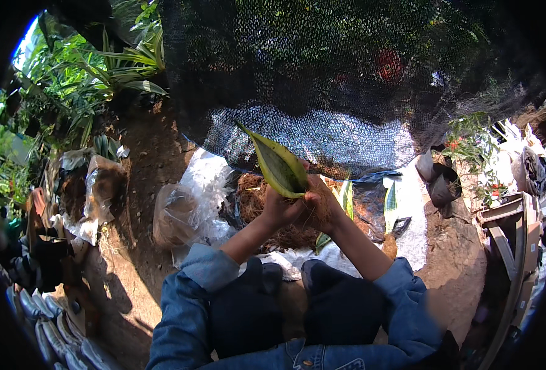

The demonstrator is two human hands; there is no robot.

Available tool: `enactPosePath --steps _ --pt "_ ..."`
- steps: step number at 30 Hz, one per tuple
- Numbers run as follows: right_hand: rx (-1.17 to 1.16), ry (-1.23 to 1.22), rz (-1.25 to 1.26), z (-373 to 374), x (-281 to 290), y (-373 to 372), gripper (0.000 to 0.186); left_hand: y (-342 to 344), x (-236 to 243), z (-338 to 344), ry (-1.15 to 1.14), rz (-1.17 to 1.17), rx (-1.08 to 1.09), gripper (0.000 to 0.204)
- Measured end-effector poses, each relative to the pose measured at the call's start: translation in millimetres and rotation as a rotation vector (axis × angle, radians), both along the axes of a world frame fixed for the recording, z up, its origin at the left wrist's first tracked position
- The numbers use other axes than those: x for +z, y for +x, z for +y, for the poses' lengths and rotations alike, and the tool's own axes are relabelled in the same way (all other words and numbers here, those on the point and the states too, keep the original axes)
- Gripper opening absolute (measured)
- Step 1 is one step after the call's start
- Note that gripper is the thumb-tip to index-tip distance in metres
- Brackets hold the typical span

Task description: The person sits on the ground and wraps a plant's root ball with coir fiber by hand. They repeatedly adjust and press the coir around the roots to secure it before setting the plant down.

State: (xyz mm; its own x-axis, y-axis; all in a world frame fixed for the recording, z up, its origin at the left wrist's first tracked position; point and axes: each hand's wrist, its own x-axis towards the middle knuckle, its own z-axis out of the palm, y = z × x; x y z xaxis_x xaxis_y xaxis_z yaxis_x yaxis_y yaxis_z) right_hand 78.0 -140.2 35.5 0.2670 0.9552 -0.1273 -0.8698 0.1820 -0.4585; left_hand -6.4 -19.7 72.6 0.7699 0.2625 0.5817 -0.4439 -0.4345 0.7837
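A snake plant (278,161) with a broad green leaf edged in yellow leans to the left between my two hands. My left hand (279,208) is closed round its lower end. My right hand (323,200) closes on the same base from the other side, with brown fibre strands hanging about the fingers. Below and behind the hands lies a heap of coconut fibre (252,196), partly hidden by them. On the white sheet (416,237) to the right rests another snake plant (391,208), its base wrapped in a brown fibre ball (389,246).
Dark shade netting (347,86) hangs low just beyond the hands. A clear plastic bag (175,214) stands at the left, and a black plant bag (444,186) at the right. Farther right is a wooden frame (504,237). Leafy plants (128,65) grow at the far left.
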Motion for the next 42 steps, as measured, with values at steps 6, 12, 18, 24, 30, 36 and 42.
enactPosePath --steps 6,12,18,24,30,36,42 --pt "-0.022 -0.068 0.083 -1.0 14.8 5.5 0.043 6.8 25.7 -1.7 -0.141 0.029 -0.019 0.040" --pt "0.027 -0.044 0.241 -15.5 52.9 4.8 0.041 -12.8 59.6 0.8 0.037 0.137 0.076 0.092" --pt "-0.107 -0.029 0.147 -0.9 65.6 -2.1 0.045 -50.7 81.7 -43.5 0.181 0.182 0.321 0.120" --pt "-0.179 0.013 0.042 13.1 74.7 -15.4 0.047 -32.3 53.3 -57.8 0.101 0.209 0.398 0.106" --pt "-0.193 0.068 0.146 23.1 82.2 -19.4 0.046 -16.7 48.3 -32.2 0.133 0.106 0.365 0.070" --pt "-0.300 -0.088 0.179 20.4 85.2 -21.8 0.050 -2.6 55.7 -21.7 0.045 0.001 0.414 0.034" --pt "-0.355 -0.180 0.156 23.3 89.1 -24.2 0.053 6.1 53.4 -8.9 -0.175 0.007 0.330 0.029"
